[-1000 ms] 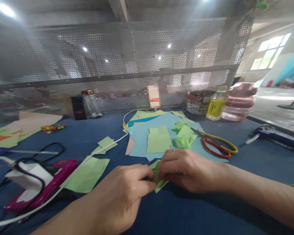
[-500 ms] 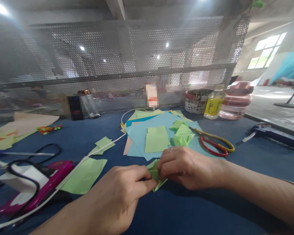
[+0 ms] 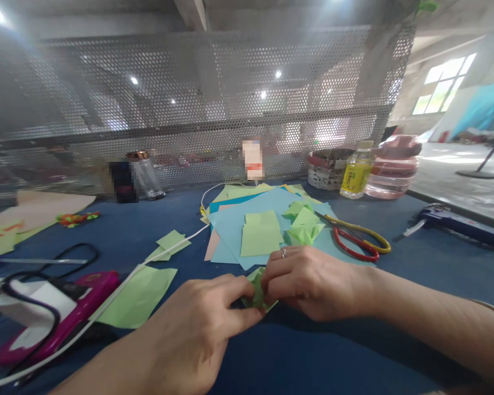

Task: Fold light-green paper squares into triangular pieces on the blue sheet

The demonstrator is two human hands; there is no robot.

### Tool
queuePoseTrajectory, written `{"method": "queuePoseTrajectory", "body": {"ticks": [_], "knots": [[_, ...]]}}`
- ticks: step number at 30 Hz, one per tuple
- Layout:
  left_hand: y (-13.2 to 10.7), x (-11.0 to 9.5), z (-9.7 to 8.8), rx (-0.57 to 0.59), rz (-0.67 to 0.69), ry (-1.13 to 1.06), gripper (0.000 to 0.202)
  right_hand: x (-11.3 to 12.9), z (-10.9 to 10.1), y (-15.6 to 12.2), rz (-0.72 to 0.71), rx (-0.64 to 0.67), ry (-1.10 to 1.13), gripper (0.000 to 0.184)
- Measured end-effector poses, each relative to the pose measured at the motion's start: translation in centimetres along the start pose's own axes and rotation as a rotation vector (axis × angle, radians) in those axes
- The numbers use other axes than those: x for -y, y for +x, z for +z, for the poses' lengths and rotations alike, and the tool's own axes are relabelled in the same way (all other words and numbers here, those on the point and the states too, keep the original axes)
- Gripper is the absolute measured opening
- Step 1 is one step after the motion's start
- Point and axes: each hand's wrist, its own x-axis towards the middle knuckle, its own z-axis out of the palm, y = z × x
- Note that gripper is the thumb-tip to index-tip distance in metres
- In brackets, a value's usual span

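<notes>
- The left hand (image 3: 209, 312) was pinched on the slip (image 3: 255, 286), thumb and forefinger at its left side.
- The right hand (image 3: 308, 281) was clamped on the slip's right side, fingers curled over it; it wore a ring (image 3: 284, 253).
- The slip, green and creased, was between the 2 hands, above or on the table (image 3: 288, 356); contact was unclear.
- Beyond the hands, blue paper (image 3: 226, 230) lay on the table, with green squares (image 3: 261, 236) on top.
- Folded green pieces (image 3: 304, 233) sat just right of the squares.
- Beside those lay scissors (image 3: 356, 256), 1 handle loop red and 1 yellow, blades toward the pieces.
- Left of the left hand, a white cable (image 3: 121, 292) crossed a green sheet (image 3: 148, 293) near a magenta power strip (image 3: 96, 288).
- A glue gun (image 3: 465, 225) lay far right.
</notes>
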Motion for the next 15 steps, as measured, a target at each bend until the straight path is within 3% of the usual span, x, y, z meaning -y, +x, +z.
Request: {"method": "queuePoseTrajectory", "body": {"ticks": [15], "knots": [[0.03,0.08,0.18,0.056,-0.007,-0.025,0.043,0.23,-0.24,-0.04,-0.021,0.023,-0.039,0.024]]}}
